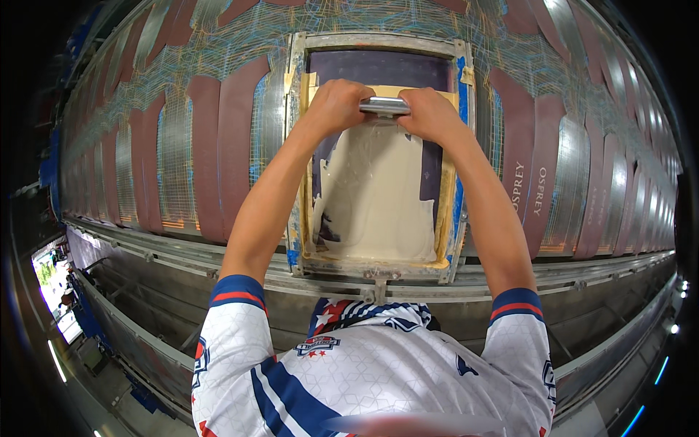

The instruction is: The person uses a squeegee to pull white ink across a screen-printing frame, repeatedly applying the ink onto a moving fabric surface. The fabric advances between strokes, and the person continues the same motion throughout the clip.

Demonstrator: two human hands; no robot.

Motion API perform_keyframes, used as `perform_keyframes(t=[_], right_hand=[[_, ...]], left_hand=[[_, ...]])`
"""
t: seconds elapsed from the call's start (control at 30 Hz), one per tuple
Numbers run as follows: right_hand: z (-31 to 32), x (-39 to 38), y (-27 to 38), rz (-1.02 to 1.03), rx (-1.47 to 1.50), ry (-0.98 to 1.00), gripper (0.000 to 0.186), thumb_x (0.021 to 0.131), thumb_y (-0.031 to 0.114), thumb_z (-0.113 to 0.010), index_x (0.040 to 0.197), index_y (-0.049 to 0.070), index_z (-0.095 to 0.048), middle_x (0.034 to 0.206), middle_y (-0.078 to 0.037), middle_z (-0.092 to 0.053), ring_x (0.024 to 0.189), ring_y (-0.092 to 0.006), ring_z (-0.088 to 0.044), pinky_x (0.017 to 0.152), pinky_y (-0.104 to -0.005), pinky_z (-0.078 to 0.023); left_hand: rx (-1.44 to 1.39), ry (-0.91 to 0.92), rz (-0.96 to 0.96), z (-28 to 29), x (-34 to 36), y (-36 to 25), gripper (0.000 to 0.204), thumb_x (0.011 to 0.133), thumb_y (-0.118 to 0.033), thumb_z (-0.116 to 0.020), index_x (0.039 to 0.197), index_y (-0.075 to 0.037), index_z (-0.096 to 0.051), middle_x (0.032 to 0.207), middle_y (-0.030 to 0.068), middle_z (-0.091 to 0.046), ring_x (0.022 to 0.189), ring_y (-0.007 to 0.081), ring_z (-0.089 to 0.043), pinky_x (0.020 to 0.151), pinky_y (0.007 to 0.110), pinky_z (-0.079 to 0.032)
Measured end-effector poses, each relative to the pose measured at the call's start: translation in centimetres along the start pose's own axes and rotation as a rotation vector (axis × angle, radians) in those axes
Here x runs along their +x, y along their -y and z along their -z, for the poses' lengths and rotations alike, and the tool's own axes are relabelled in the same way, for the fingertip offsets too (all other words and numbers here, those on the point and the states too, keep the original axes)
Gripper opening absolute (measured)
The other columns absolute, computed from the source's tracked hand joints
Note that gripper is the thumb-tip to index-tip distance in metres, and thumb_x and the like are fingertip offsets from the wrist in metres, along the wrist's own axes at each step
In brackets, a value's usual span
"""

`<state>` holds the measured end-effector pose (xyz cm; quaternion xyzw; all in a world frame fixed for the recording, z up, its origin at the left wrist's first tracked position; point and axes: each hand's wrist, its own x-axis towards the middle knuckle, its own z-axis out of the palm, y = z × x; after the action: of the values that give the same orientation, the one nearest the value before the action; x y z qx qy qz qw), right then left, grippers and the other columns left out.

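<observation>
My left hand [338,105] and my right hand [431,115] are closed round the two ends of a squeegee [384,106] with a silvery metal handle. Both arms reach forward, so the squeegee stands toward the far part of a screen printing frame [378,41]. Thick cream-coloured ink [375,193] covers much of the mesh between the squeegee and the frame's near side. Dark purple mesh [375,67] shows beyond my hands and along the sides of the ink. The squeegee's lower edge is mostly hidden by my hands and its handle.
Maroon cut fabric pieces [244,120] lie in rows on the long printing table [175,160], left and right of the frame. Some pieces at right [545,138] carry pale lettering. A metal rail [335,282] runs along the table's near edge, and a bracket [381,277] on the frame meets it.
</observation>
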<state>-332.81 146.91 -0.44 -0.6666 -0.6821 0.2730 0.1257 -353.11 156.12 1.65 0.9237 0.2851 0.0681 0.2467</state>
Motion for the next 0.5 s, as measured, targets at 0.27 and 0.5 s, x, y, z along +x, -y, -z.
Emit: perform_keyframes(t=[0.27, 0.5], right_hand=[[-2.9, -6.4, 1.2, 0.121, -0.065, -0.145, 0.017, 0.07, 0.013, -0.072, 0.086, 0.01, -0.069, 0.076, -0.015, -0.067, 0.078, -0.0365, -0.066, 0.075, -0.0467, -0.051], [-7.3, -19.5, 8.1, 0.122, -0.007, -0.102, 0.025, 0.068, 0.007, -0.073, 0.092, 0.011, -0.068, 0.085, -0.01, -0.067, 0.088, -0.0304, -0.063, 0.086, -0.0431, -0.044]], left_hand=[[0.003, -0.139, -0.128, -3.8, -5.2, -2.5, 0.02, 0.068, -0.011, -0.081, 0.085, -0.009, -0.071, 0.082, 0.0091, -0.07, 0.078, 0.0332, -0.067, 0.069, 0.043, -0.053], [-0.059, -0.127, -0.065, -6.0, -18.8, -9.9, 0.025, 0.061, -0.005, -0.079, 0.083, -0.013, -0.069, 0.078, 0.0029, -0.066, 0.07, 0.0253, -0.063, 0.064, 0.038, -0.047]])
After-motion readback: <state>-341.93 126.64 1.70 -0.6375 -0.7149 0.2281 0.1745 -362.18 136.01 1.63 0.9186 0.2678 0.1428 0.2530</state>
